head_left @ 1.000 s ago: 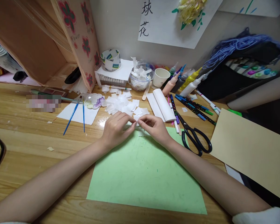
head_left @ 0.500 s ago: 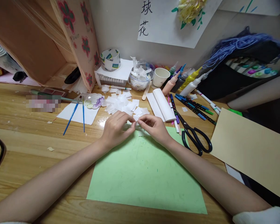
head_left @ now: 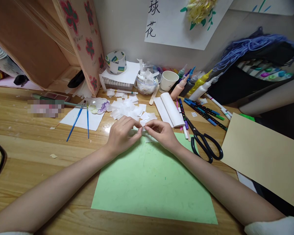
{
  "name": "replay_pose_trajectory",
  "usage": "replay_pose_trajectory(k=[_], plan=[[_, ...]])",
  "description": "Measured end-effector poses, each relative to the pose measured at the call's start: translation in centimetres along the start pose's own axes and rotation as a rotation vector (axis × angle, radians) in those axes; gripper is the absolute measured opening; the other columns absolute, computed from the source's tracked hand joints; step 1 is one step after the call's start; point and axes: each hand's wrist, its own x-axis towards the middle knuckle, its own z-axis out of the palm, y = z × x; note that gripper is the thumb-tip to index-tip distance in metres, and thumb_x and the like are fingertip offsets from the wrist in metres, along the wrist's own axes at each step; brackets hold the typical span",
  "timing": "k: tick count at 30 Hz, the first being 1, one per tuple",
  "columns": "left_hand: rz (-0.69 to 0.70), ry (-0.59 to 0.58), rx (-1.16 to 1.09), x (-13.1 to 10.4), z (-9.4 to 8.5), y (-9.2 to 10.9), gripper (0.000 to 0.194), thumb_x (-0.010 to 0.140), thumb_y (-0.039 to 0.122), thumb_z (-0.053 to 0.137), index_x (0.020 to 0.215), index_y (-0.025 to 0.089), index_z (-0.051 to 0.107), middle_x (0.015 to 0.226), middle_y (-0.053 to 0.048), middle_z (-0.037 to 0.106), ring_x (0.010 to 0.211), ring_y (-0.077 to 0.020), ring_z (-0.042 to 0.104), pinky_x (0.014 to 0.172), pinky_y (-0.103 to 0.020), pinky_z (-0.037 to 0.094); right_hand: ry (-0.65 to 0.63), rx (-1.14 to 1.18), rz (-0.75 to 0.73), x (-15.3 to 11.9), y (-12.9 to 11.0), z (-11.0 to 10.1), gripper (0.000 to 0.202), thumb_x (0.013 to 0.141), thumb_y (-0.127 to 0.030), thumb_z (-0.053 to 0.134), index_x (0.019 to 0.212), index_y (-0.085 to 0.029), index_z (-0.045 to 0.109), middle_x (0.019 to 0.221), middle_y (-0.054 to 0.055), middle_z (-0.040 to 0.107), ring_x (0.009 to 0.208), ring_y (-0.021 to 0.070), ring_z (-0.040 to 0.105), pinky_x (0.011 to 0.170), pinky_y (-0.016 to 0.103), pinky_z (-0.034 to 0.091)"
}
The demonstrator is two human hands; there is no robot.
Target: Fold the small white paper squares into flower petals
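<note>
Over the far edge of a green sheet of paper (head_left: 154, 186), my left hand (head_left: 123, 133) and my right hand (head_left: 163, 134) meet fingertip to fingertip. Both pinch one small piece of white paper (head_left: 144, 128), mostly hidden by the fingers. Another white paper piece (head_left: 150, 139) lies on the green sheet just below the right fingers. Right behind my hands, a loose pile of cut white paper pieces (head_left: 126, 109) is spread on the wooden table. Black-handled scissors (head_left: 202, 140) rest to the right of my right hand, their handles partly over the green sheet.
A rolled white paper (head_left: 172, 109) and several markers (head_left: 205, 112) lie behind the scissors. Paint bottles (head_left: 180, 87), a paper cup (head_left: 169, 81) and a clear bowl of scraps (head_left: 148, 81) stand along the wall. Two blue brushes (head_left: 74, 124) lie left; a tan board (head_left: 264, 156) sits right.
</note>
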Motion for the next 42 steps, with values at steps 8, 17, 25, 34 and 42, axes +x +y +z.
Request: replay_pose_trajectory(k=[8,17,25,34,42], plan=[[0.006,0.008,-0.008,0.01,-0.02,-0.06,0.004,0.081,0.021,0.058,0.078,0.018,0.058,0.074,-0.001,0.065,0.072,-0.0148,0.056,0.066,-0.029,0.043,-0.009,-0.003,-0.005,-0.02,-0.09,-0.05,0.015,0.08,-0.03,0.059,0.078,-0.018,0.066,0.076,0.002,0.065,0.07,0.0136,0.057,0.062,0.025,0.043],[0.002,-0.001,-0.001,-0.02,-0.08,0.04,0.006,0.082,0.022,0.057,0.078,0.018,0.059,0.074,-0.002,0.065,0.072,-0.0152,0.056,0.065,-0.029,0.043,-0.001,0.0,0.001,0.02,-0.16,0.04,0.015,0.079,-0.031,0.061,0.078,-0.017,0.066,0.077,0.003,0.066,0.07,0.0142,0.057,0.064,0.026,0.044],[0.005,0.006,0.003,0.0,-0.11,-0.02,0.005,0.081,0.022,0.057,0.078,0.018,0.059,0.074,-0.001,0.065,0.072,-0.0151,0.056,0.065,-0.029,0.043,-0.003,0.009,0.009,-0.04,-0.02,0.01,0.012,0.078,-0.029,0.062,0.078,-0.018,0.066,0.076,0.003,0.065,0.069,0.014,0.057,0.063,0.027,0.044],[0.003,-0.011,-0.002,0.04,-0.14,0.01,0.004,0.081,0.021,0.058,0.078,0.018,0.057,0.075,-0.001,0.064,0.073,-0.0151,0.056,0.066,-0.029,0.042,-0.012,-0.006,-0.004,-0.06,0.0,0.03,0.013,0.079,-0.03,0.062,0.08,-0.017,0.066,0.078,0.003,0.066,0.07,0.0141,0.058,0.063,0.027,0.044],[0.028,-0.04,-0.037,-0.07,-0.09,0.03,0.005,0.08,0.023,0.058,0.082,0.018,0.058,0.078,-0.002,0.065,0.075,-0.0155,0.056,0.067,-0.028,0.043,-0.006,0.018,-0.001,-0.01,0.03,0.04,0.012,0.078,-0.028,0.063,0.079,-0.017,0.066,0.077,0.003,0.066,0.07,0.0142,0.058,0.064,0.027,0.045]])
